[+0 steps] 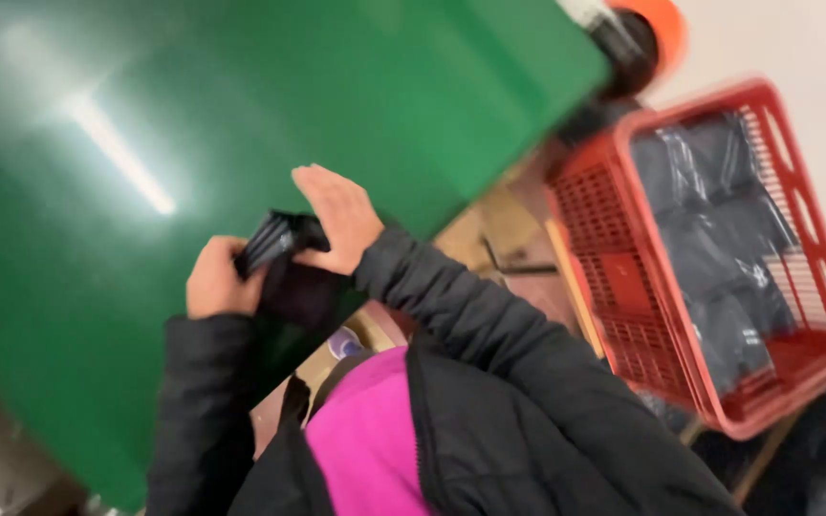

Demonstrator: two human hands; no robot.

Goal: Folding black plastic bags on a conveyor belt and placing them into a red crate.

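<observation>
1. A dark folded bundle (284, 263), seemingly thin plastic-wrapped fabric, is held above the near edge of the green tabletop (241, 105).
2. The left hand (214, 279) is closed around the bundle's left end.
3. The right hand (339, 218) is pressed flat against its right side, fingers extended.
4. The bundle is judged light, soft and slippery; it is best gripped across the folded middle.
5. A red basket (623, 277) of similar dark packs is seen off the tabletop's right edge.

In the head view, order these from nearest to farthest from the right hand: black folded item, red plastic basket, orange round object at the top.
1. Black folded item: touching the right hand, held between both hands.
2. Red plastic basket: off to the right.
3. Orange round object: top right corner, beyond the basket's near edge.
</observation>
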